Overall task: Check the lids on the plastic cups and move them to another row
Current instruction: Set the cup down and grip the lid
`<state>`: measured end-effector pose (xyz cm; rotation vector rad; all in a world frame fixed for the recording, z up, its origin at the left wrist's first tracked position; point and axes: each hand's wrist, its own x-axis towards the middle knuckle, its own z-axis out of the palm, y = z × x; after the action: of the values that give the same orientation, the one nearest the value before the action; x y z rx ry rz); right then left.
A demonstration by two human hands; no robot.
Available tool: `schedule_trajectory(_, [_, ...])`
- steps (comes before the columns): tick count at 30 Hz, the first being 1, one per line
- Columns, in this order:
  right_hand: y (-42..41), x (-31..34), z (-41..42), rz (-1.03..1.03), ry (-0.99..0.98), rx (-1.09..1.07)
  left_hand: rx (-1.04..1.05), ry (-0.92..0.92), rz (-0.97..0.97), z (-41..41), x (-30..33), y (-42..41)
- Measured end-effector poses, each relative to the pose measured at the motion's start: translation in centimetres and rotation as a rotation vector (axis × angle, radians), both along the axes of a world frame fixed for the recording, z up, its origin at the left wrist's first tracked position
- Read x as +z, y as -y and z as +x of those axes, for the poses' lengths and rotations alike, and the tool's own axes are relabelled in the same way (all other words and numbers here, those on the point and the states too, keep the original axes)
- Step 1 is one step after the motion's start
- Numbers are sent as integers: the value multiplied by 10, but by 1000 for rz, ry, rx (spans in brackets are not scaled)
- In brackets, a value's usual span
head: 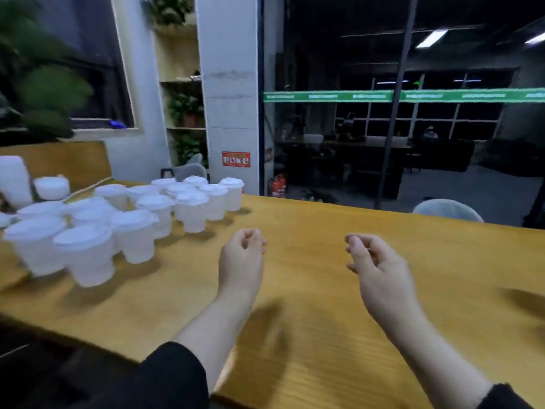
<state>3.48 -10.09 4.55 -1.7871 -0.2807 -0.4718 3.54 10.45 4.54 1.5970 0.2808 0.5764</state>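
Several white plastic cups with lids (pixel 88 249) stand packed together on the left part of the wooden table (pixel 354 261), reaching back to a far cup (pixel 233 193). My left hand (pixel 241 258) hovers over the table to the right of the cups, its fingers loosely curled and holding nothing. My right hand (pixel 374 267) hovers further right, fingers also loosely curled and holding nothing. Neither hand touches a cup. The picture is blurred.
A stack of white lids (pixel 51 187) and a tall white stack (pixel 13 180) stand at the far left behind the cups. A grey chair back (pixel 446 209) shows beyond the table's far edge. A glass wall and a pillar rise behind.
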Motion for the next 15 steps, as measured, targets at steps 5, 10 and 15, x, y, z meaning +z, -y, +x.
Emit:
schedule_trajectory(5, [-116,-21,74,31,-60,168,237,-9,3,35,-23,-95])
schedule_trajectory(10, [-203,-49,143,34,-112,271,318,-67,19,94,-37,-148])
schedule_trajectory(15, [-276,-58,206,38,-159,344,346,-50,67,156,-57,-179])
